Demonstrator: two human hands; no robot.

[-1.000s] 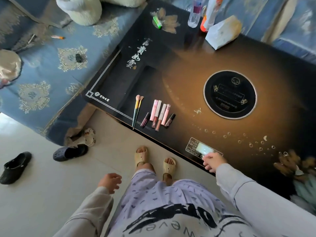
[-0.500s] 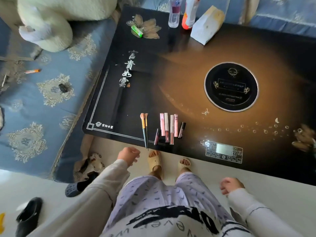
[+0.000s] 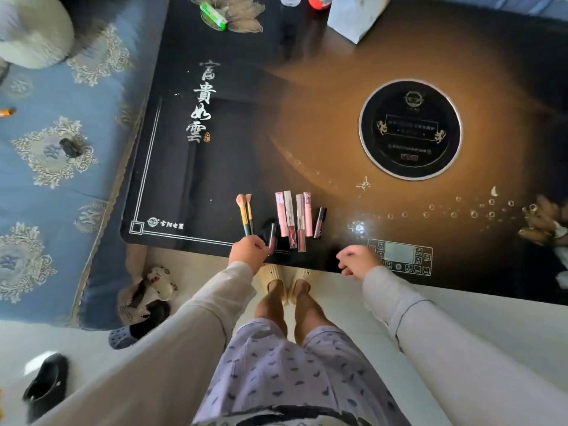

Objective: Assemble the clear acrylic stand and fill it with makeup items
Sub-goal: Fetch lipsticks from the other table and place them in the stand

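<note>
Two makeup brushes (image 3: 245,214) with pink tips and green handles lie side by side near the front edge of the black table (image 3: 233,167). To their right lies a row of several lip gloss tubes (image 3: 293,219), pink and dark ones. My left hand (image 3: 248,253) rests at the table edge with curled fingers covering the brush handles' lower ends, its thumb close to a small dark tube (image 3: 272,238). My right hand (image 3: 356,260) hovers loosely curled over the front edge, holding nothing. No acrylic stand shows in the head view.
The table has a round inset burner (image 3: 410,129) and a control panel (image 3: 401,256) by my right hand. A white tissue pack (image 3: 353,13), bottles and a green tube (image 3: 213,15) stand at the far edge. A blue patterned sofa (image 3: 61,149) flanks the left; shoes lie on the floor.
Both hands rose from beside my legs to the table's front edge. The left hand reached the brush handles; the right came up near the control panel. The makeup items have not moved.
</note>
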